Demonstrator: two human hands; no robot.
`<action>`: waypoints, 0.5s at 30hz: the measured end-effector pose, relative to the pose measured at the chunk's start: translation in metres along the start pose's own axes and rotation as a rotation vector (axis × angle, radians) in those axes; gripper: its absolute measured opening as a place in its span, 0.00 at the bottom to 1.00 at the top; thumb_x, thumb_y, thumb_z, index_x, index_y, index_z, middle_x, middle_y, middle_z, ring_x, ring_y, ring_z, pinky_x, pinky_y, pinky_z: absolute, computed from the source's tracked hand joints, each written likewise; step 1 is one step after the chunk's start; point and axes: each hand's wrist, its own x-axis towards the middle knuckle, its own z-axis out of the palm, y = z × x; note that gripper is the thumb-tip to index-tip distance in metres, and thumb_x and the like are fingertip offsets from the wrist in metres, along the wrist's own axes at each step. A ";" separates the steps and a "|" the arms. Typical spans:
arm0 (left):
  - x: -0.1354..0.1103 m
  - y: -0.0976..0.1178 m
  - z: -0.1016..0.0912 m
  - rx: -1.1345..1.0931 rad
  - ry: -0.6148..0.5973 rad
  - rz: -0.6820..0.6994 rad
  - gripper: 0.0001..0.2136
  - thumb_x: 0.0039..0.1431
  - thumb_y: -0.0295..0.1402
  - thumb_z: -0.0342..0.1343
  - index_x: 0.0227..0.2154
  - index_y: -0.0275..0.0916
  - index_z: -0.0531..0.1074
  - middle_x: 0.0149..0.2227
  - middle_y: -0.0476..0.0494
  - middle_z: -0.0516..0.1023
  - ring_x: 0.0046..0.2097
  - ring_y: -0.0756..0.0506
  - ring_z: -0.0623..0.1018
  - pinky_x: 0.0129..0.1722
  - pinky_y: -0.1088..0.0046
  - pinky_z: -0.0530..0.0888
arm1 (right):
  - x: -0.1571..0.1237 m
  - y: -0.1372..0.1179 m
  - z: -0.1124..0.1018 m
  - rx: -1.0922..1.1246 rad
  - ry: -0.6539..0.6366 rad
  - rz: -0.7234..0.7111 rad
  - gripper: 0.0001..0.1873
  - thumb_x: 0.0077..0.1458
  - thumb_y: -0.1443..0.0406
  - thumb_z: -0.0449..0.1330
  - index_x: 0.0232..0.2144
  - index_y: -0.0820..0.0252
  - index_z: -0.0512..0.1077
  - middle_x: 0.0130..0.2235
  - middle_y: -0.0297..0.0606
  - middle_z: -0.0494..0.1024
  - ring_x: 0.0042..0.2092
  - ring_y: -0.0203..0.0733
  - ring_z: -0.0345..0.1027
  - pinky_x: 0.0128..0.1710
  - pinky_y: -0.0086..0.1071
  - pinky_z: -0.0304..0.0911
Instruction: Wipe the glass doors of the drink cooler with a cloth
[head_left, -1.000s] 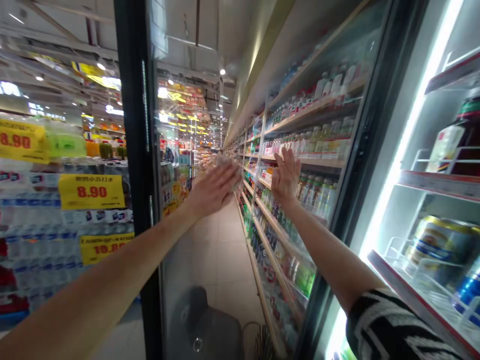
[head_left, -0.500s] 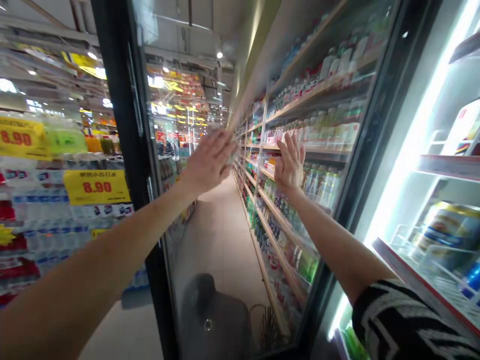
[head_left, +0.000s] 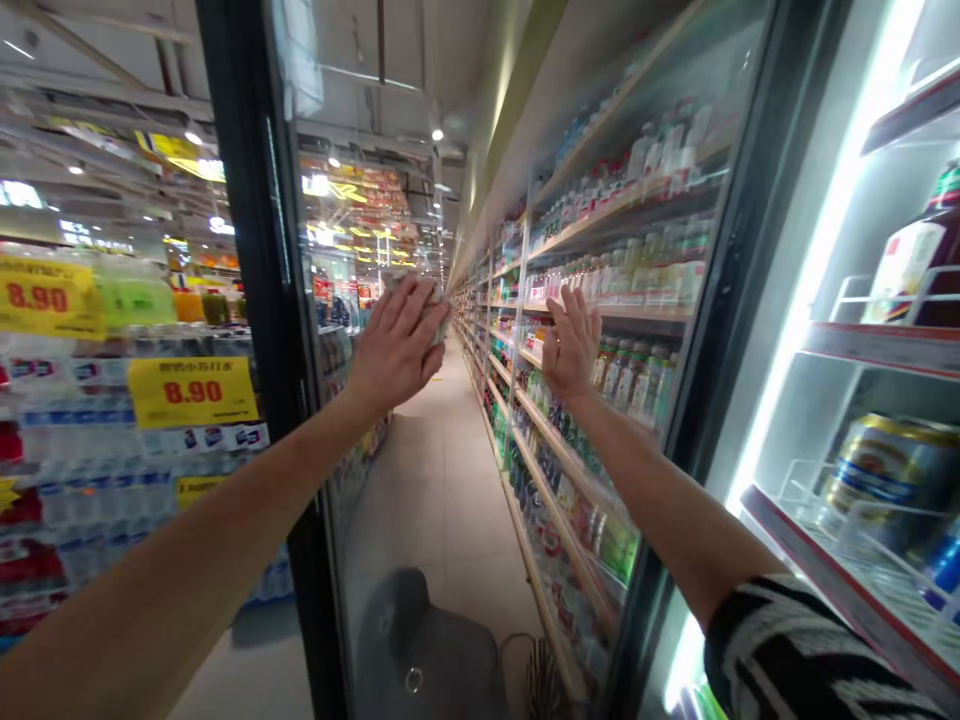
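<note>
My left hand (head_left: 396, 345) lies against the glass door (head_left: 442, 480), fingers stretched over a crumpled greyish cloth (head_left: 439, 312) pressed to the pane. Only the cloth's edge shows past the fingers. Farther right, my right hand (head_left: 571, 345) is raised at the same pane, its fingers apart and slightly bent, with nothing in it. Whether its fingertips touch the glass cannot be made out. The door's black frame (head_left: 262, 250) runs down left of both hands. Shelves of bottles and the aisle show in the glass.
To the right stands the lit cooler interior, with a gold-topped can (head_left: 885, 470) behind a wire rack and a dark bottle (head_left: 911, 260) above. Red-edged shelf rails (head_left: 832, 590) jut near my right arm. At left are stacked water packs (head_left: 150, 500) with yellow price signs (head_left: 193, 392).
My left hand and the cloth have moved left and slightly down across the glass. My right hand has shifted slightly lower. The view has moved a little.
</note>
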 end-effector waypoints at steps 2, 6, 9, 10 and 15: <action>-0.013 0.013 0.005 -0.026 -0.050 0.139 0.23 0.61 0.33 0.46 0.59 0.38 0.56 0.64 0.40 0.53 0.66 0.39 0.47 0.63 0.55 0.52 | 0.000 -0.001 0.000 -0.009 0.009 -0.004 0.24 0.59 0.63 0.41 0.54 0.56 0.64 0.61 0.41 0.62 0.65 0.41 0.46 0.63 0.45 0.40; -0.043 0.034 0.018 -0.099 -0.196 0.550 0.21 0.60 0.33 0.44 0.57 0.40 0.59 0.62 0.46 0.60 0.65 0.46 0.54 0.64 0.64 0.53 | -0.001 0.000 -0.001 -0.021 0.033 -0.040 0.23 0.59 0.63 0.42 0.54 0.58 0.64 0.60 0.42 0.63 0.65 0.41 0.47 0.63 0.44 0.41; -0.034 0.004 0.003 0.012 -0.086 0.228 0.24 0.60 0.34 0.47 0.59 0.40 0.56 0.64 0.43 0.56 0.66 0.43 0.51 0.63 0.60 0.54 | -0.001 0.001 0.000 -0.012 0.028 -0.041 0.23 0.59 0.64 0.43 0.54 0.58 0.64 0.60 0.42 0.63 0.65 0.41 0.47 0.63 0.44 0.41; -0.028 -0.008 -0.004 0.058 -0.005 0.061 0.25 0.59 0.34 0.48 0.60 0.40 0.55 0.64 0.41 0.54 0.66 0.41 0.50 0.63 0.58 0.54 | -0.002 0.001 0.000 -0.009 0.025 -0.035 0.23 0.58 0.64 0.43 0.54 0.57 0.64 0.60 0.42 0.63 0.65 0.42 0.47 0.63 0.44 0.41; -0.049 -0.012 -0.006 0.099 0.033 -0.004 0.27 0.58 0.34 0.49 0.60 0.39 0.54 0.65 0.39 0.52 0.67 0.40 0.46 0.64 0.56 0.51 | -0.002 -0.001 0.001 -0.019 0.032 -0.028 0.23 0.59 0.64 0.43 0.54 0.57 0.65 0.60 0.42 0.64 0.65 0.42 0.48 0.63 0.45 0.40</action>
